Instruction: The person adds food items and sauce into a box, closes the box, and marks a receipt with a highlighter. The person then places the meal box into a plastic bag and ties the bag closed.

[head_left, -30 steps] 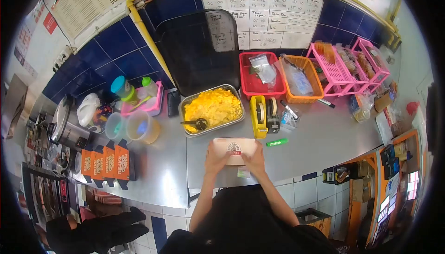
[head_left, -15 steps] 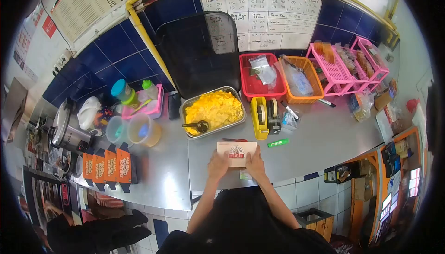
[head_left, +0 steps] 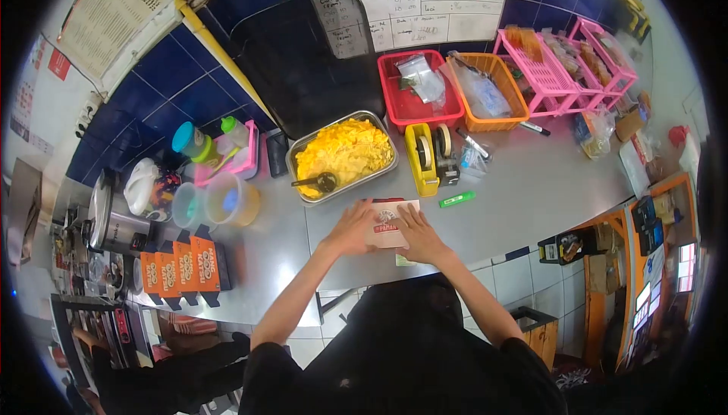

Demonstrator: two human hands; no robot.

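Forearms (head_left: 292,301) converge; left hand (head_left: 351,227), fingers spread, touches left edge of small cream cardboard box (head_left: 387,238), near front of grey metal counter (head_left: 523,191); right hand (head_left: 422,239), spread too, covers box's right side.

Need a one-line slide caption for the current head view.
Left hand and right hand on a printed box at a metal counter, near a tray of yellow food.

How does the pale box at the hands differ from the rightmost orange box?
The pale box is cream; the orange box is orange with dark edges. The left hand and right hand touch the pale box; neither touches the orange box. The orange box stands in a row; the pale box is apart. Both carry printing.
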